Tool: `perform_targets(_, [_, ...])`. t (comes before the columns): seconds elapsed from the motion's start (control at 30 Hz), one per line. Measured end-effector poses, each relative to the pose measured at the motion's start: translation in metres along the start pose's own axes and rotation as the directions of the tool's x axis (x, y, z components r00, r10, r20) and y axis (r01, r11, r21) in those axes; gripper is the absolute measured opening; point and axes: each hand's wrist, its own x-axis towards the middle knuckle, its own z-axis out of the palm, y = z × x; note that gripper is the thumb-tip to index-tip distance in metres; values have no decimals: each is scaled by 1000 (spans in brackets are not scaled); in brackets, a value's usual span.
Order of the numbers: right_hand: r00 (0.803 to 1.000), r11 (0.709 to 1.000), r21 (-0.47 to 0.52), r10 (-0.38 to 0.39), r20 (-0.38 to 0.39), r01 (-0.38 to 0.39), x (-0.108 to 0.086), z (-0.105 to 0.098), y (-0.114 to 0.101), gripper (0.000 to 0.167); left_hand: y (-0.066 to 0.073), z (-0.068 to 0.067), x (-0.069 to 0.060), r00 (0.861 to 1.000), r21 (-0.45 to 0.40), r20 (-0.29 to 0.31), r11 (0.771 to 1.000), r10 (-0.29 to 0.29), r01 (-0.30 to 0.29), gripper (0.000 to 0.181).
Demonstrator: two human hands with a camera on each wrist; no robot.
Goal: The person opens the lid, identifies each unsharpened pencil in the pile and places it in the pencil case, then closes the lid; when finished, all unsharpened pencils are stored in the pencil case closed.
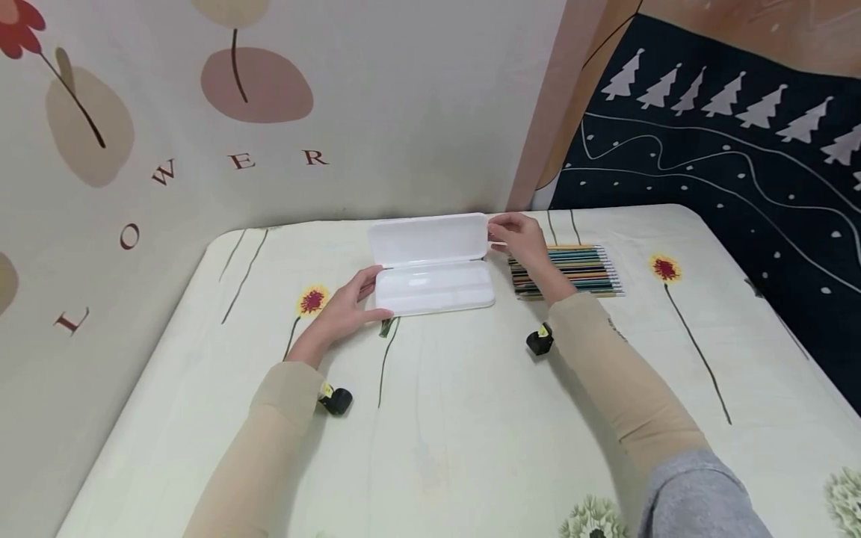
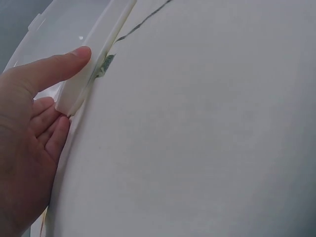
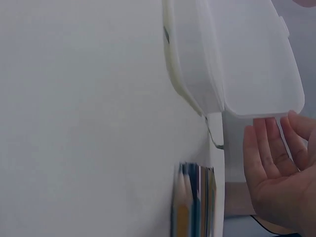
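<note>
A white plastic pencil case point(image 1: 433, 288) lies on the table with its lid point(image 1: 428, 239) raised at the back. Its inside shows no pencils. My left hand point(image 1: 346, 308) grips the left end of the base; in the left wrist view the thumb point(image 2: 64, 66) lies over the front wall and the other fingers are at the end. At the lid's right edge, my right hand point(image 1: 525, 237) holds the rim with its fingertips, as the right wrist view shows beside the lid point(image 3: 256, 59). Several pencils point(image 1: 572, 270) lie in a row under the right wrist.
A pale flower-print cloth point(image 1: 457, 418) covers the table. Behind stands a light wall hanging point(image 1: 417, 112) with printed letters, and at the right hangs a dark cloth point(image 1: 706, 164) with white trees. A small black wrist camera point(image 1: 336, 401) sits at the left cuff.
</note>
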Motion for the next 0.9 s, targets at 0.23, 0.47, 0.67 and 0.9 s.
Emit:
perform_targets(0.23, [1000, 1000, -13, -5, 8, 5, 0, -24, -5, 32, 1, -2, 0, 1000, -24, -10, 1000, -10, 9, 96])
perform_targets(0.47, [999, 999, -46, 0, -48, -2, -4, -59, -1, 32, -1, -1, -1, 1000, -86, -9, 996, -1, 1, 92])
perform_targets(0.67, [995, 999, -33, -45, -89, 42, -5, -95, 9, 28, 0, -1, 1, 1000, -89, -13, 996, 18, -19, 93])
perform_targets(0.9, [992, 1000, 4, -24, -123, 24, 20, -145, 50, 36, 1, 0, -3, 1000, -86, -10, 996, 6, -7, 95])
